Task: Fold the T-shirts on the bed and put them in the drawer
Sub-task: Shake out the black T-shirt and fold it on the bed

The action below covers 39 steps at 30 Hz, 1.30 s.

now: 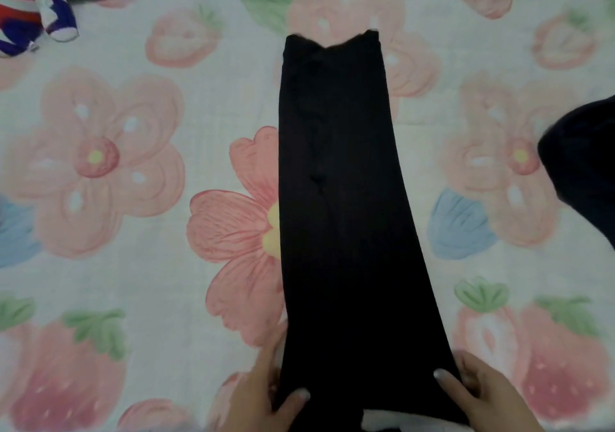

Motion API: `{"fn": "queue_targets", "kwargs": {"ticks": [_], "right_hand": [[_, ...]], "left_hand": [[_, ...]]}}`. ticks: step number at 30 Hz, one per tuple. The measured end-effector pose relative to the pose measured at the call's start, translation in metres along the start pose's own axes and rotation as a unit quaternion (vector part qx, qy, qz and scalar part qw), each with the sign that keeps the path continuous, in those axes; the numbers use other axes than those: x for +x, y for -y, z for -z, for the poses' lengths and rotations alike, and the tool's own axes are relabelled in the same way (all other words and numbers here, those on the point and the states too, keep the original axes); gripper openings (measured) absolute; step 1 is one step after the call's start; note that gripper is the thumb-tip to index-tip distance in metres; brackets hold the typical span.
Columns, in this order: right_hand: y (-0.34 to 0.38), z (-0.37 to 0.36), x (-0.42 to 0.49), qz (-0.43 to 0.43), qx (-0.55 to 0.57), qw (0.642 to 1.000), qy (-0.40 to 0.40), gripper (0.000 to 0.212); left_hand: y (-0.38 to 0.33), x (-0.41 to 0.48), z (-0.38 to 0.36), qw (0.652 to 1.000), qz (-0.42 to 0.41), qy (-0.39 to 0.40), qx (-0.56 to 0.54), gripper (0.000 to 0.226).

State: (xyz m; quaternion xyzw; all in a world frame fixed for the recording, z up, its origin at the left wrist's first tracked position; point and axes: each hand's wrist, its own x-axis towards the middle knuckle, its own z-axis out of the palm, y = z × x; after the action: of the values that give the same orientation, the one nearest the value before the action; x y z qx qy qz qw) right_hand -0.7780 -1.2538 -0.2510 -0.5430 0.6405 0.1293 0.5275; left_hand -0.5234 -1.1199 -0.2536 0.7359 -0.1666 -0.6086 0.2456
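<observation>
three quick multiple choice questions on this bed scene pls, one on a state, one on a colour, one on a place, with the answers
1. How do the left hand and right hand meet the folded T-shirt?
A. each pinches a near corner
B. both lie flat on its middle
C. neither touches it

2. What colour is that T-shirt?
A. white
B. black
C. pink

3. Where does the plush toy lie?
A. far off to the left of the T-shirt
B. on top of the T-shirt
C. under the right hand

Answers:
1 A, a thumb lies on top of the fabric at each near corner.
2 B, the long strip is plain black against the flowered sheet.
3 A, the toy sits at the top left of the view, well apart from the shirt.
</observation>
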Motion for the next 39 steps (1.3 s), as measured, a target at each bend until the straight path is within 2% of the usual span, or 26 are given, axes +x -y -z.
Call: {"fn": "queue_targets", "kwargs": {"ticks": [2, 3, 5, 7, 9, 13, 16, 19, 21, 23, 26, 29, 33, 35, 37, 39], "right_hand": [[-0.006, -0.001, -0.002, -0.016, -0.018, 1.0, -0.02, 0.024], [-0.003, 0.001, 0.001, -0.014, -0.024, 0.998, -0.049, 0.026], [0.016, 0.016, 0.016, 0.018, -0.036, 0.99, -0.132, 0.024], [0.055, 0.039, 0.039, 0.085, -0.061, 0.977, -0.185, 0.018], [0.103, 0.061, 0.072, 0.161, -0.099, 0.962, -0.198, 0.009], [0.208, 0.089, 0.145, 0.251, -0.146, 0.939, -0.187, 0.018], [0.268, 0.099, 0.194, 0.279, -0.121, 0.94, -0.156, 0.034], [0.31, 0.1, 0.227, 0.299, -0.053, 0.946, -0.113, 0.045], [0.331, 0.101, 0.242, 0.311, -0.067, 0.944, -0.09, 0.049], [0.344, 0.099, 0.252, 0.313, -0.093, 0.944, -0.055, 0.041], [0.349, 0.1, 0.259, 0.31, -0.119, 0.943, -0.029, 0.006], [0.344, 0.113, 0.267, 0.312, -0.039, 0.948, -0.044, 0.019], [0.349, 0.13, 0.273, 0.325, 0.054, 0.94, -0.089, 0.026], [0.355, 0.128, 0.278, 0.319, 0.05, 0.939, -0.113, 0.021], [0.357, 0.12, 0.282, 0.308, 0.008, 0.942, -0.132, 0.007], [0.352, 0.111, 0.282, 0.301, -0.036, 0.934, -0.191, 0.034]], "left_hand": [[-0.001, 0.011, 0.004, 0.985, 0.036, -0.155, 0.069, 0.067], [-0.014, 0.013, 0.003, 0.979, 0.03, -0.176, 0.102, 0.071], [-0.029, 0.023, 0.01, 0.972, -0.046, -0.196, 0.12, 0.079], [-0.048, 0.048, 0.04, 0.948, -0.132, -0.263, 0.124, 0.068], [-0.1, 0.095, 0.074, 0.916, -0.196, -0.31, 0.161, 0.054], [-0.194, 0.173, 0.116, 0.897, -0.254, -0.3, 0.205, 0.05], [-0.243, 0.21, 0.131, 0.893, -0.267, -0.257, 0.255, 0.053], [-0.275, 0.237, 0.134, 0.917, -0.264, -0.196, 0.227, 0.049], [-0.285, 0.251, 0.133, 0.929, -0.255, -0.162, 0.214, 0.033], [-0.288, 0.257, 0.131, 0.934, -0.262, -0.13, 0.207, 0.014], [-0.286, 0.261, 0.136, 0.948, -0.266, -0.099, 0.147, 0.019], [-0.288, 0.264, 0.147, 0.955, -0.26, -0.128, 0.069, 0.025], [-0.303, 0.275, 0.157, 0.936, -0.277, -0.209, 0.057, 0.029], [-0.308, 0.283, 0.159, 0.935, -0.263, -0.232, 0.056, 0.029], [-0.309, 0.288, 0.157, 0.937, -0.234, -0.246, 0.083, 0.029], [-0.304, 0.288, 0.151, 0.923, -0.23, -0.282, 0.129, 0.024]]}}
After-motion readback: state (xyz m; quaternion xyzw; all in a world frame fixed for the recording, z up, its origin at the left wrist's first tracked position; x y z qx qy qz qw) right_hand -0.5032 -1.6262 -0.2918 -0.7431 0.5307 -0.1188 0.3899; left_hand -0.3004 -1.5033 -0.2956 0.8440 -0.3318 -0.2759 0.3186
